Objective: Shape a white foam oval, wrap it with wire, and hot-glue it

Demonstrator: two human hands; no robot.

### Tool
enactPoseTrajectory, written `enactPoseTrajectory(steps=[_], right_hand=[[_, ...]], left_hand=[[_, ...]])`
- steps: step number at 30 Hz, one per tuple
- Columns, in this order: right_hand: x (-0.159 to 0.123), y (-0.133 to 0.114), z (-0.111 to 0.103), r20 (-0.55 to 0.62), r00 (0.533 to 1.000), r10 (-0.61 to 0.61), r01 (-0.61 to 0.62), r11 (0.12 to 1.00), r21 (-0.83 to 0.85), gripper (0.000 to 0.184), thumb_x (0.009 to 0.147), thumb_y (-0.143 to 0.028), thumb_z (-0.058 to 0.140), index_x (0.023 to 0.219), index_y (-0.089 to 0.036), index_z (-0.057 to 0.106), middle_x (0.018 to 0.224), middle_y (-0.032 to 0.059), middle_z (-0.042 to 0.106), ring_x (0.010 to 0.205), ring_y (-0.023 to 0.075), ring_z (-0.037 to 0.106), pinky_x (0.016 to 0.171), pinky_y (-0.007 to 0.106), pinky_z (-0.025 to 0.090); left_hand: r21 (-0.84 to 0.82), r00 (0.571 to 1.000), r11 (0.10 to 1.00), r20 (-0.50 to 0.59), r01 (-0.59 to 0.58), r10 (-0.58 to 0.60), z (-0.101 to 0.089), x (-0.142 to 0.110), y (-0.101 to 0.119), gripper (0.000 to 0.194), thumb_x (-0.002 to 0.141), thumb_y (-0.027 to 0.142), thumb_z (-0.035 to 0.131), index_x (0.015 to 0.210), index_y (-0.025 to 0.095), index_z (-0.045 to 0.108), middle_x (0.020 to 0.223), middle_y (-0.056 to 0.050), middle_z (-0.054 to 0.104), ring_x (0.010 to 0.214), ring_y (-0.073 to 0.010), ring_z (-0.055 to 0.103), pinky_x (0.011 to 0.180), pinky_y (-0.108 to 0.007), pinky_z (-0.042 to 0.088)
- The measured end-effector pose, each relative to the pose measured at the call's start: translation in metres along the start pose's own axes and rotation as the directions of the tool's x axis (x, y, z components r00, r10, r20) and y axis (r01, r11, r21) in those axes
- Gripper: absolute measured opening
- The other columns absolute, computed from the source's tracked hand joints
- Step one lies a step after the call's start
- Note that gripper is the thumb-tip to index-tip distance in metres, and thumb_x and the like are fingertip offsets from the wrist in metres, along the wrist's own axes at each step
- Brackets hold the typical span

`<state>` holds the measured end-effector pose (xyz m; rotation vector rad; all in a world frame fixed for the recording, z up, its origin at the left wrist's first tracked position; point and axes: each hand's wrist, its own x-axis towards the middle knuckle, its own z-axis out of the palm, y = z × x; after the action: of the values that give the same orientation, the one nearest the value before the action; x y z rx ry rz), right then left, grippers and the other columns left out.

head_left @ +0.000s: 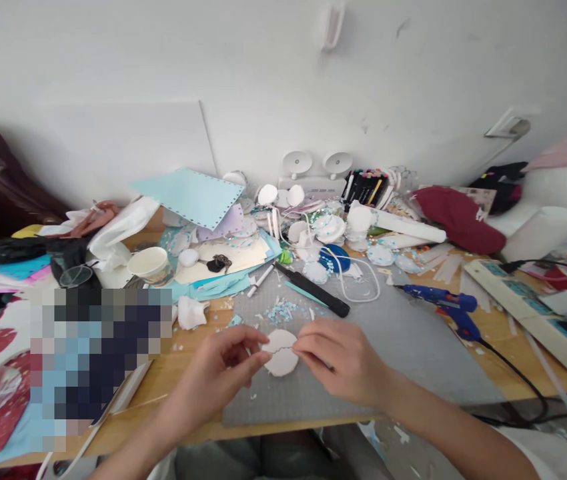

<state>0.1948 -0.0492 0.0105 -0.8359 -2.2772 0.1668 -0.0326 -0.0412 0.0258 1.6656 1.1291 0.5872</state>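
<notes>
Just above the cutting mat point(363, 367) is a round white disc point(282, 365) with a slightly uneven rim. A thin dark wavy line crosses its middle from one hand's fingertips to the other's; whether it is a thread or a crack I cannot tell. My left hand point(236, 360) pinches the disc's left edge between thumb and fingers. At the right edge, the fingers of my right hand point(338, 357) are closed together on it, their tips partly hidden. Small blue and white confetti pieces point(283, 311) lie beyond the disc.
A blue glue gun point(443, 300) lies to the right, its cord running near a power strip point(533, 313). Behind my hands is a black stick-like tool point(313, 290). A paper cup point(151, 265), black markers point(363, 189) and a maroon cap point(456, 217) stand among clutter.
</notes>
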Motion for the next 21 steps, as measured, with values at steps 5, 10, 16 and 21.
enactPoseTrajectory(steps=[5, 10, 16, 21], right_hand=[[-0.001, 0.002, 0.000, 0.149, 0.945, 0.291, -0.321, 0.915, 0.246, 0.007, 0.087, -0.014, 0.052, 0.085, -0.020, 0.056, 0.074, -0.0006, 0.059, 0.060, 0.0094, 0.051, 0.056, 0.021, 0.042], [-0.004, 0.003, 0.003, 0.177, 0.948, 0.264, -0.303, 0.921, 0.245, 0.006, 0.087, -0.016, 0.055, 0.091, -0.019, 0.059, 0.074, -0.0005, 0.060, 0.059, 0.0090, 0.051, 0.054, 0.020, 0.041], [-0.005, 0.001, -0.008, 0.002, 0.985, -0.174, 0.172, 0.971, -0.168, 0.015, 0.090, -0.010, 0.048, 0.093, -0.016, 0.063, 0.077, 0.0042, 0.069, 0.066, 0.0138, 0.060, 0.056, 0.027, 0.043], [-0.008, -0.004, -0.021, -0.003, 0.930, -0.368, 0.346, 0.878, -0.331, 0.024, 0.093, -0.011, 0.040, 0.095, -0.014, 0.064, 0.080, 0.0054, 0.073, 0.064, 0.0147, 0.061, 0.050, 0.031, 0.041]], left_hand=[[0.581, 0.871, 0.738, -0.098, -0.343, 0.482, 0.007, -0.011, -0.014, 0.022, 0.089, 0.024, 0.054, 0.110, 0.021, 0.052, 0.105, -0.006, 0.060, 0.069, -0.0108, 0.059, 0.062, -0.022, 0.049], [0.797, 0.788, 0.455, 0.042, -0.397, 0.614, 0.006, -0.009, -0.024, 0.029, 0.092, 0.020, 0.049, 0.121, 0.017, 0.050, 0.113, -0.011, 0.062, 0.089, -0.0204, 0.065, 0.074, -0.028, 0.050], [0.426, 0.954, 0.859, 0.035, -0.284, 0.297, 0.008, -0.004, -0.004, 0.027, 0.094, 0.024, 0.042, 0.084, 0.014, 0.064, 0.076, -0.005, 0.062, 0.068, -0.0140, 0.059, 0.063, -0.024, 0.046], [-0.180, 0.898, 0.957, 0.419, 0.227, -0.134, 0.000, -0.002, 0.013, 0.036, 0.087, 0.043, 0.051, 0.070, 0.012, 0.060, 0.061, 0.000, 0.056, 0.044, -0.0053, 0.039, 0.043, -0.018, 0.032]])
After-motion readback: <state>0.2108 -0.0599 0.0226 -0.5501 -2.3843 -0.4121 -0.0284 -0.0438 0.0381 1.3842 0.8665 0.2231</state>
